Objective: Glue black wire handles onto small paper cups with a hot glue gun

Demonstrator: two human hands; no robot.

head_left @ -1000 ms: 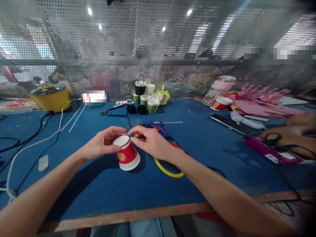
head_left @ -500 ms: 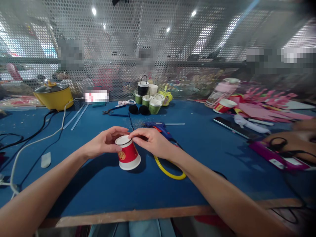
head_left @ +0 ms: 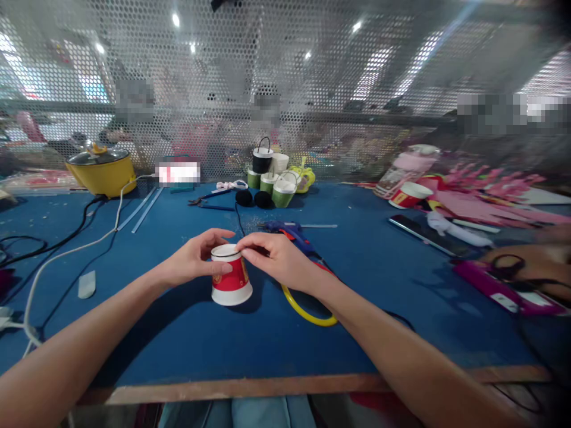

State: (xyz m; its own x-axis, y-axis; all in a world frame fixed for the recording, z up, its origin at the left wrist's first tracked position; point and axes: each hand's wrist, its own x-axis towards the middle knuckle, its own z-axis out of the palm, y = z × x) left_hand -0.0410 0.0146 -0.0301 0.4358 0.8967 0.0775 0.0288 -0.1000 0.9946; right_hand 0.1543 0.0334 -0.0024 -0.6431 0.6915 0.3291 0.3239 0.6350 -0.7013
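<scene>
A red and white paper cup [head_left: 231, 285] stands upside down on the blue table, its narrow base upward. A thin black cord [head_left: 223, 256] runs around the cup just below that raised base. My left hand [head_left: 196, 258] curves around the cup's left side, thumb across the red band and fingers behind. At the top right edge, my right hand [head_left: 272, 257] pinches the cord against the cup; its fingertips partly hide the spot. Just beyond my right hand lies a blue glue gun [head_left: 289, 230] with a clear glue stick in its back.
Yellow tubing [head_left: 307, 315] curves beneath my right forearm. Pliers [head_left: 212, 201], black round pieces [head_left: 263, 200] and small decorated cups [head_left: 284, 191] sit at the back. A yellow pot [head_left: 102, 172] is far left. On the right are a phone [head_left: 422, 233] and another person's arm [head_left: 530, 270].
The cup has turned so its gold emblem sits farther left, under my thumb, and it stands straighter. Both hands stay on it. The whole view has shifted slightly.
</scene>
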